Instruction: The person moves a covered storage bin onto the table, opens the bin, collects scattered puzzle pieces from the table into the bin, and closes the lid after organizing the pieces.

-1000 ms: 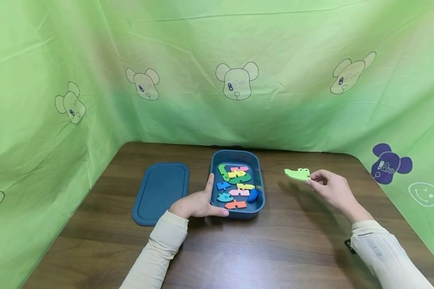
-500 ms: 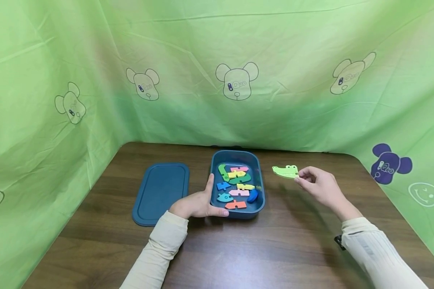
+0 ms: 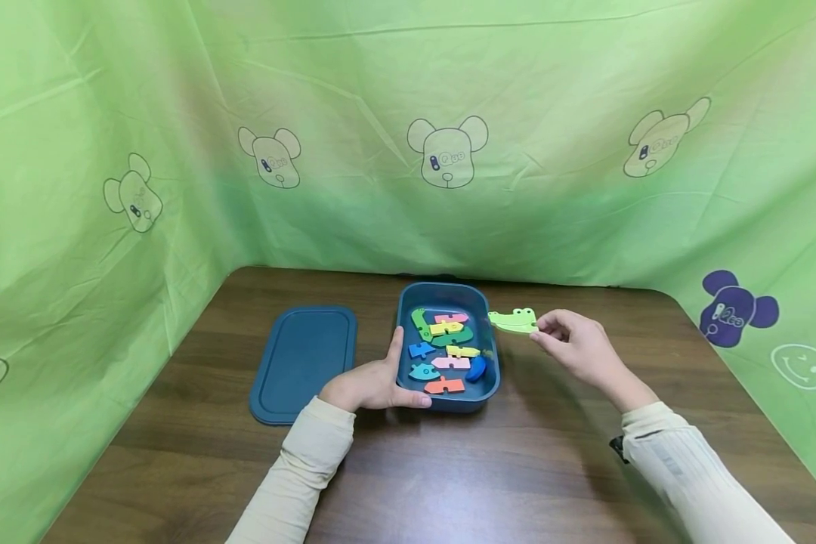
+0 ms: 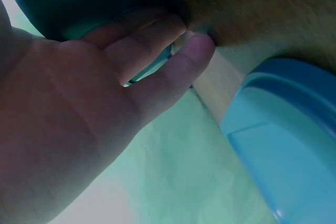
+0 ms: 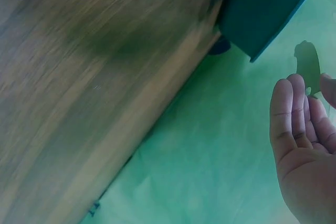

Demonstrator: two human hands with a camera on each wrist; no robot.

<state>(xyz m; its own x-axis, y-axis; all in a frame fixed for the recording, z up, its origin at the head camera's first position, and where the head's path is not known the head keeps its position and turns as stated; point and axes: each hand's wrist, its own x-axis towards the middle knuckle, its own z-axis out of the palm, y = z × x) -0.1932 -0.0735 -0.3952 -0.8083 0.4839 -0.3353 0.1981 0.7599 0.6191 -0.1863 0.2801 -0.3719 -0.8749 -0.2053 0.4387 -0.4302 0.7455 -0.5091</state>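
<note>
A dark blue rectangular box (image 3: pixel 462 406) holds several flat, colourful puzzle pieces, among them an orange piece (image 3: pixel 444 386), a pale pink one (image 3: pixel 451 363) and a teal one (image 3: pixel 424 372). At its near left corner rests my left hand (image 3: pixel 372 385), thumb along the near wall and fingers extended along the left side. My right hand (image 3: pixel 583 351) pinches the end of a light green crocodile-head puzzle piece (image 3: pixel 514 323), whose snout points left at the box's right rim. In the right wrist view that piece (image 5: pixel 308 66) shows beyond the fingertips, partly dark, with the box wall (image 5: pixel 268 9) nearby.
The matching blue lid (image 3: pixel 304 364) lies flat on the brown wooden table (image 3: pixel 489 483), left of the box. Green cloth (image 3: pixel 353 219) with bear prints hangs behind the table and along its sides.
My right hand has carried the crocodile-head piece leftward, from well right of the box to its right rim. The left hand, the box and the lid have kept their places.
</note>
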